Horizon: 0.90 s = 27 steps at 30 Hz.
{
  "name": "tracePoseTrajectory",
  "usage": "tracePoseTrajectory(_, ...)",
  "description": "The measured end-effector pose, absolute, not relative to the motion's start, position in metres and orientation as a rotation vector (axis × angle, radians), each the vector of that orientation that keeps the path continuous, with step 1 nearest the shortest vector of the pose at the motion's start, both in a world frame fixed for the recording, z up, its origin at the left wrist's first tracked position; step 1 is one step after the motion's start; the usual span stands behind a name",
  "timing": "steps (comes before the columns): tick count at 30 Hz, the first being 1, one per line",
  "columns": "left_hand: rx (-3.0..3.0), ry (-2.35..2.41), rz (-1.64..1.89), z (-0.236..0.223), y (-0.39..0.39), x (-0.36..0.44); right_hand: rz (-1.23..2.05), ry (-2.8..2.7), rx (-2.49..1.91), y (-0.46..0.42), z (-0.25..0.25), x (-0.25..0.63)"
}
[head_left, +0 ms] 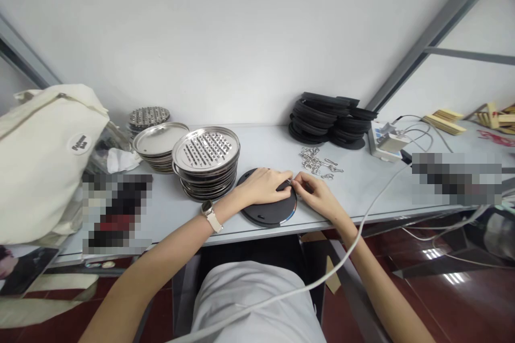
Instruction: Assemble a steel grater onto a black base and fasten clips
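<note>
A black round disc point(267, 215) lies on the table in front of me, with a small slot near its lower left and a shiny strip along its lower right rim. My left hand point(263, 186) rests across the top of it, its fingers bent at the right edge. Right beside those fingertips, my right hand point(316, 192) pinches a small shiny metal piece at the disc's edge; the fingers partly hide it. Several loose metal clasps point(311, 160) lie just behind the right hand.
Left of the disc rises a stack of round metal grater plates point(207, 150), with plain metal discs point(161, 136) beyond. Black discs point(317, 115) are piled at the back. A power strip point(384, 141) stands right, and a white cable point(366, 219) crosses over my lap. A cream bag point(44, 160) sits far left.
</note>
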<state>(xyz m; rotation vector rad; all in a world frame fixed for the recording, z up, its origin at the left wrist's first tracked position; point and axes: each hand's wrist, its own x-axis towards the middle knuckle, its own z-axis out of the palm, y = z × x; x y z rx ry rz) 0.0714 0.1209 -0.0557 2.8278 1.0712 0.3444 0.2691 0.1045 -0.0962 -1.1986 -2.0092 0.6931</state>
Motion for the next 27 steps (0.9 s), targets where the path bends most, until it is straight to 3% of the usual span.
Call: tracePoseTrajectory(27,2.717,1.037,0.397,-0.0573,0.1235,0.0697,0.700,-2.093,-1.220,0.1035,-0.0926,0.2686)
